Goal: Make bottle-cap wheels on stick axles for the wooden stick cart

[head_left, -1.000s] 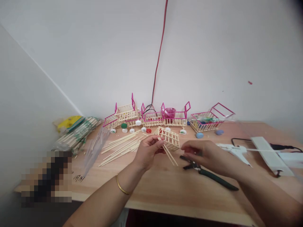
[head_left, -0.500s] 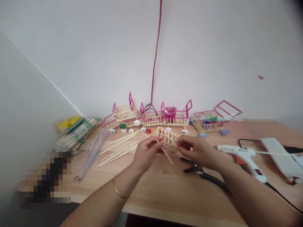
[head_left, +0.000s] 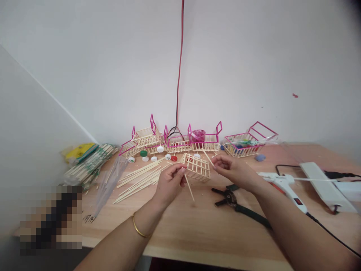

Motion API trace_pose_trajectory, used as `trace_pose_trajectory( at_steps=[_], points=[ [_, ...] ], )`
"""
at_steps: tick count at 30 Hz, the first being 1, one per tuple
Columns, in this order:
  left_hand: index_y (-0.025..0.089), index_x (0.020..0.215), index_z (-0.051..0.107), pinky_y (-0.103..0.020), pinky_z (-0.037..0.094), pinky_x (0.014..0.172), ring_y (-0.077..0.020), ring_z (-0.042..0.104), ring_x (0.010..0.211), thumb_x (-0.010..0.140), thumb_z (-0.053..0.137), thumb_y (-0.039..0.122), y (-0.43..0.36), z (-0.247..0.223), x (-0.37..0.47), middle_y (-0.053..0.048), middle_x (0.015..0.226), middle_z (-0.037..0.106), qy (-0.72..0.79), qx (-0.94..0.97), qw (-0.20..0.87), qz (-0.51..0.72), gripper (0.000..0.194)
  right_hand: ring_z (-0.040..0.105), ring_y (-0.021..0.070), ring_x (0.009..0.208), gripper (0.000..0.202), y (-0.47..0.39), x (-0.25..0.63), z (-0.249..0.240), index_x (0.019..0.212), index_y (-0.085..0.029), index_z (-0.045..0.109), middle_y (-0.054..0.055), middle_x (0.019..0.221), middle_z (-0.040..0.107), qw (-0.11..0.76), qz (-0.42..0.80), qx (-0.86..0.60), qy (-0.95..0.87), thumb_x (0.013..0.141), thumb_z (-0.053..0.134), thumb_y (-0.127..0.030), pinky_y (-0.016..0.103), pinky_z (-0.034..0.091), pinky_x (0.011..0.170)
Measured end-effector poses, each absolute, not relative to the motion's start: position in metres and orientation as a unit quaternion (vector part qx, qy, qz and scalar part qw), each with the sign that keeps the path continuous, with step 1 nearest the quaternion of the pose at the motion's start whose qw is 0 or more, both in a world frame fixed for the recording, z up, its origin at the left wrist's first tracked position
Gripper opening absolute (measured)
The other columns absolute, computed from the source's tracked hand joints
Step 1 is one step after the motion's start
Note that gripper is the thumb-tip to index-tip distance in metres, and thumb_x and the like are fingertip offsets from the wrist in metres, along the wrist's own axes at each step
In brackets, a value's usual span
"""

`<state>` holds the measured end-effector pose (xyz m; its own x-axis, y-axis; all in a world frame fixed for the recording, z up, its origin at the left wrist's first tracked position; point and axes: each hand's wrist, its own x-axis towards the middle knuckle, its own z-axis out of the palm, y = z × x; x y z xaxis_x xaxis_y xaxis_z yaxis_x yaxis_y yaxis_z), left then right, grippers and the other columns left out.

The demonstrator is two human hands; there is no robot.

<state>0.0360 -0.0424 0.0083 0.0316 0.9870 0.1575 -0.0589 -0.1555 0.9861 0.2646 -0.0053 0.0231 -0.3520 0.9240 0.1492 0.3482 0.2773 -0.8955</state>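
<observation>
My left hand is closed on a corner of a small basket frame made of pale wooden sticks. A longer wooden stick slants down from the same fingers; whether it is joined to the frame I cannot tell. Just right of the frame, my right hand pinches a short wooden stick that points up and to the left. Below the right hand, green-handled pliers lie on the wooden table.
Loose sticks lie to the left, beside a bagged stick bundle. Pink-trimmed stick carts with bottle-cap wheels line the wall; another stands further right. On the right are a glue gun and a white power strip.
My right hand has drawn away from the basket frame with a short stick in its fingers. The stick under my left hand now hangs more steeply, and the view has shifted slightly.
</observation>
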Motion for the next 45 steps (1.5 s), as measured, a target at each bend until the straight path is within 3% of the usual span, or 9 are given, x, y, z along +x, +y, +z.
trace_pose_trajectory(
  at_steps=[8,16,25,32,39,45],
  points=[
    [0.015,0.093,0.064,-0.022,0.048,0.056,-0.0086,0.057,0.057,0.081,0.062,0.042,-0.044,0.010,0.035,0.001,0.069,0.059,0.414,0.517,0.499,0.559,0.030,0.050,0.0104,0.062,0.021,-0.011,0.272,0.030,0.081,-0.021,0.046,-0.005,0.068,0.051,0.322,0.468,-0.413,-0.712,0.082,0.059,-0.036,0.024,0.039,0.058],
    [0.016,0.092,0.060,-0.026,0.049,0.059,-0.0111,0.060,0.059,0.077,0.067,0.039,-0.047,0.008,0.041,0.002,0.069,0.059,0.346,0.429,0.606,0.573,0.028,0.054,0.0096,0.057,0.027,-0.033,0.246,0.035,0.083,-0.018,0.052,-0.004,0.065,0.054,0.247,0.563,-0.359,-0.702,0.078,0.064,-0.041,0.023,0.041,0.055],
    [0.014,0.075,0.058,-0.019,0.036,0.049,-0.0063,0.046,0.047,0.072,0.072,0.038,-0.050,0.011,0.041,0.005,0.053,0.051,0.417,0.532,0.521,0.521,0.028,0.057,0.0113,0.060,0.012,-0.050,0.218,0.019,0.087,-0.018,0.058,-0.002,0.068,0.061,0.214,0.586,-0.290,-0.726,0.081,0.060,-0.029,0.023,0.043,0.058],
    [0.015,0.070,0.051,-0.020,0.037,0.050,-0.0084,0.049,0.048,0.076,0.066,0.047,-0.053,0.007,0.040,0.003,0.054,0.052,0.394,0.601,0.513,0.469,0.035,0.053,0.0111,0.061,0.011,-0.050,0.220,0.017,0.086,-0.019,0.058,-0.004,0.067,0.056,0.212,0.584,-0.279,-0.732,0.080,0.059,-0.028,0.024,0.041,0.060],
    [0.017,0.075,0.052,-0.020,0.037,0.055,-0.0081,0.047,0.056,0.076,0.068,0.041,-0.045,0.006,0.033,0.004,0.065,0.050,0.475,0.580,0.360,0.556,0.029,0.049,0.0093,0.057,0.014,-0.043,0.234,0.022,0.076,-0.017,0.053,-0.004,0.063,0.055,0.181,0.561,-0.302,-0.750,0.080,0.060,-0.029,0.020,0.035,0.052],
    [0.016,0.068,0.051,-0.021,0.037,0.056,-0.0093,0.044,0.055,0.081,0.060,0.046,-0.046,0.009,0.035,0.003,0.058,0.048,0.433,0.609,0.437,0.502,0.034,0.048,0.0093,0.056,0.023,-0.041,0.231,0.020,0.075,-0.017,0.055,-0.004,0.062,0.055,0.228,0.557,-0.317,-0.733,0.079,0.063,-0.039,0.020,0.035,0.051]
  ],
)
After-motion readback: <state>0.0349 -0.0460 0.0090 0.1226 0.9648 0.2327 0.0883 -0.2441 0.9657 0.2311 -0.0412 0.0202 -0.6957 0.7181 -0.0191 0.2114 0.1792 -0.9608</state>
